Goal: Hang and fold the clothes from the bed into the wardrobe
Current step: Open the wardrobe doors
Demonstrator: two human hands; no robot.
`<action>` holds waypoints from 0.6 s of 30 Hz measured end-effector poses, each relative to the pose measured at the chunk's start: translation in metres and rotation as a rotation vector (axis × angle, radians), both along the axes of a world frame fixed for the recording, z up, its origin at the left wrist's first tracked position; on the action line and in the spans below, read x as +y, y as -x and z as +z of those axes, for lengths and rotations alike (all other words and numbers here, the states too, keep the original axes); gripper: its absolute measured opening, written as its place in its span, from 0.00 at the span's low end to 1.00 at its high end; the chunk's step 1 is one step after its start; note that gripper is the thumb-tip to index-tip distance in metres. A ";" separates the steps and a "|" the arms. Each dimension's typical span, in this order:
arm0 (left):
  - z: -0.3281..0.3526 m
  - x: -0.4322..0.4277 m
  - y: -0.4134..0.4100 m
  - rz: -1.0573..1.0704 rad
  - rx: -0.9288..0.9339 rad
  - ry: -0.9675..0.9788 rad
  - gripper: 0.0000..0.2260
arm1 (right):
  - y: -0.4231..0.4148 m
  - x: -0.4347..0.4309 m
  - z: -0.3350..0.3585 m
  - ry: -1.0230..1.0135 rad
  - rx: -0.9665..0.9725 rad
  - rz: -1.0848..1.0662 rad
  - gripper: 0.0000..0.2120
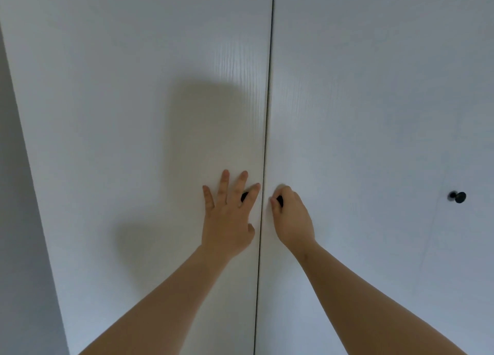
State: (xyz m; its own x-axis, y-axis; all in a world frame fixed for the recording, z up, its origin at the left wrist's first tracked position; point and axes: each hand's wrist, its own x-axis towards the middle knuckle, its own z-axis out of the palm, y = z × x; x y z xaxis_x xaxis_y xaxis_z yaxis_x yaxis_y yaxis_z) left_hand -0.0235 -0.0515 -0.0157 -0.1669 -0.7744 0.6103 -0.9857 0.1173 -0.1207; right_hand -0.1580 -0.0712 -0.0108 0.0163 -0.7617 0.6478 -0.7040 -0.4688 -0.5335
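White behind them, two bare forearms come up from the bottom edge, nearest the camera, and meet the wardrobe at about the same height. The left grip [230, 215] is wide: its fingers are straight and fanned over the left door [133, 114], and the thumb points toward the seam [267, 114]. The left knob [244, 195], small and black, shows only as a dark patch between two of those fingers. Whether the palm presses the panel cannot be told.

Just across the seam, the right grip [291, 215] is narrow. Its fingers are curled round the right knob [280, 200], black as well and mostly covered, on the right door [361, 100].

Both doors stand closed, edge to edge, with faint wood grain and soft hand shadows on the left one. Well apart to the right, a third knob [457, 197] juts from the white panel. At the far left, a grey wall [16, 194] runs beside the wardrobe.
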 end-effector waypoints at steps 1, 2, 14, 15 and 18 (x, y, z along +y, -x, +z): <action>0.001 0.001 -0.001 -0.011 -0.007 -0.033 0.39 | 0.000 0.001 0.001 0.000 0.011 -0.011 0.05; 0.003 0.002 -0.001 -0.020 0.011 -0.064 0.36 | 0.001 0.004 0.002 -0.006 0.018 -0.015 0.05; 0.000 0.067 0.038 -0.554 0.943 -0.093 0.19 | 0.024 0.093 -0.001 0.018 -0.227 0.029 0.07; -0.001 0.078 0.045 -0.569 0.997 -0.126 0.18 | 0.032 0.106 -0.002 0.018 -0.239 0.032 0.08; -0.005 0.109 0.069 -0.666 1.191 -0.250 0.16 | 0.059 0.144 -0.003 -0.010 -0.283 0.031 0.11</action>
State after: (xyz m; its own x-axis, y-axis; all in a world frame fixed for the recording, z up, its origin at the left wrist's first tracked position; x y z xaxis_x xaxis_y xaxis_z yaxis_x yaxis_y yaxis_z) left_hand -0.0927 0.0577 -0.0204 -0.0263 -0.8642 0.5025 -0.2290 0.4945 0.8385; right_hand -0.2167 0.0725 -0.0139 -0.1409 -0.7701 0.6222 -0.5119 -0.4812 -0.7116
